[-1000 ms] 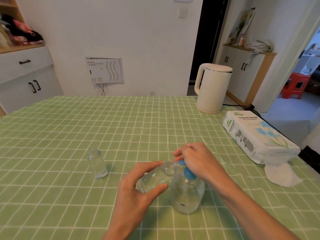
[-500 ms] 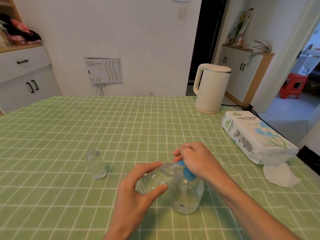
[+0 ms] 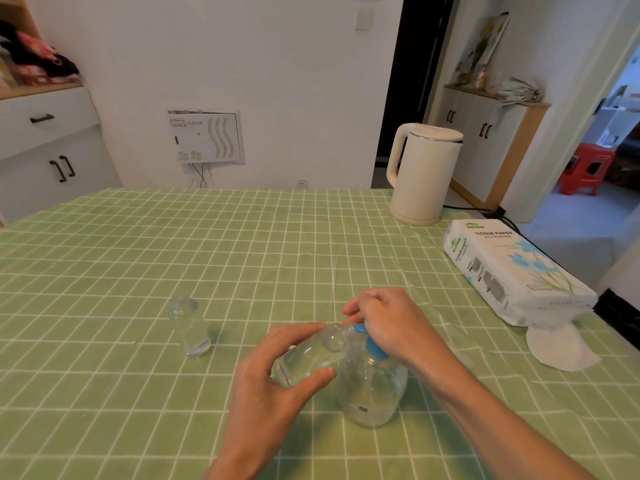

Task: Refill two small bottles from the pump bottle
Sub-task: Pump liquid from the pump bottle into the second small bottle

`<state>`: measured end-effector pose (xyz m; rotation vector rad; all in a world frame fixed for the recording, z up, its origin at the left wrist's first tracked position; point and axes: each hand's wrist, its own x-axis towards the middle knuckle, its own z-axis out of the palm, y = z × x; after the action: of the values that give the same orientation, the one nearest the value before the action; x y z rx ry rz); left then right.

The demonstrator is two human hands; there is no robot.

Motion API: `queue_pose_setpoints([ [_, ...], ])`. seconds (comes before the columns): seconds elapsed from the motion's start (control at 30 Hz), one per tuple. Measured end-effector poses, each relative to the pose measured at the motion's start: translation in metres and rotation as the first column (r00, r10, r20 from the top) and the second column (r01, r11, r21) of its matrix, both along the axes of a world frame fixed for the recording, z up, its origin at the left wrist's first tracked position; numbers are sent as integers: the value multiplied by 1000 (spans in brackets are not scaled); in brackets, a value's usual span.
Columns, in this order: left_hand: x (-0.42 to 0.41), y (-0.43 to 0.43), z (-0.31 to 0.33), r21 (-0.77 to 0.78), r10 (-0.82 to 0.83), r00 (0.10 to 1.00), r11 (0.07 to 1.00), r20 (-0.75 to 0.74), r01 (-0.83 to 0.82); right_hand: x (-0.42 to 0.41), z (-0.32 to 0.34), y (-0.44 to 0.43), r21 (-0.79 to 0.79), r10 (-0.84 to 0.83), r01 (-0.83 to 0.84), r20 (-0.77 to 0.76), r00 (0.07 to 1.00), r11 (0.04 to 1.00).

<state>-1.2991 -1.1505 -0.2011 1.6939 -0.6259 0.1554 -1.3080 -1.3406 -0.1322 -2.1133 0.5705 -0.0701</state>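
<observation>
A clear pump bottle [image 3: 374,393] with a blue pump head stands on the green checked tablecloth near the front. My right hand [image 3: 388,323] lies over the pump head, fingers curled around it, hiding most of the blue top. My left hand [image 3: 270,379] grips a small clear bottle [image 3: 308,355], tilted so its mouth meets the blue nozzle. A second small clear bottle [image 3: 190,327] stands upright to the left, apart from both hands.
A white kettle [image 3: 420,171] stands at the back right with its cord running off the table. A tissue pack [image 3: 512,271] and a loose tissue [image 3: 557,348] lie along the right edge. The tablecloth [image 3: 173,258] covers the table.
</observation>
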Motion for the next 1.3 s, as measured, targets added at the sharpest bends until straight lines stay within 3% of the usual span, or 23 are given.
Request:
queue_pose_setpoints([
  [0.3, 0, 1, 1, -10, 5, 1000, 1000, 1, -5, 1, 5, -4, -54, 6, -5, 19, 1000, 999],
  [1.3, 2, -1, -3, -32, -20, 1000, 999, 10, 20, 1, -1, -2, 32, 10, -10, 14, 1000, 999],
])
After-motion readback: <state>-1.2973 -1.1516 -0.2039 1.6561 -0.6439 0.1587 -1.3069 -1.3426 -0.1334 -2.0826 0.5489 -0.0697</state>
